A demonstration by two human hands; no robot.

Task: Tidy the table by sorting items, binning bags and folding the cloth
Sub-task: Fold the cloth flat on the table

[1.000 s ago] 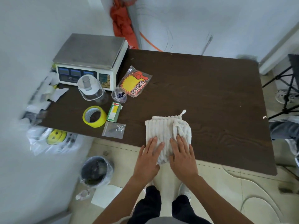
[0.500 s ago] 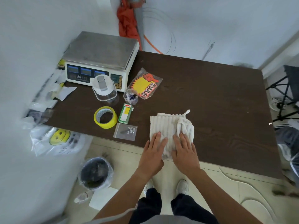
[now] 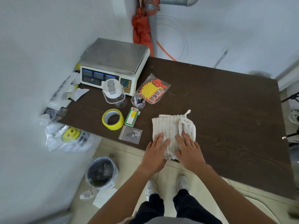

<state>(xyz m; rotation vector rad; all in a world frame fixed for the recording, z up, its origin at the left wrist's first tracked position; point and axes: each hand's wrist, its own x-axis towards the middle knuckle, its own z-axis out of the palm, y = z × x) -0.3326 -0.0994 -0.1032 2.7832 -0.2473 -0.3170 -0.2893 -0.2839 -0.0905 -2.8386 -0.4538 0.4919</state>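
White walls, tiled floor. Smiley-face bag [image 3: 69,135] beside left end of tabletop [image 3: 226,102], lined bin [image 3: 102,172] on floor nearby. Scale [image 3: 113,62] at far-left corner; yellow tape roll [image 3: 113,119], small zip bag [image 3: 130,134] nearer. Folded white cloth [image 3: 169,125] at near edge; 2 hands flat on it, left hand [image 3: 155,151] beside right hand [image 3: 189,151], fingers straight.

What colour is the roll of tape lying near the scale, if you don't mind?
The roll of tape is yellow, seen best in the head view.
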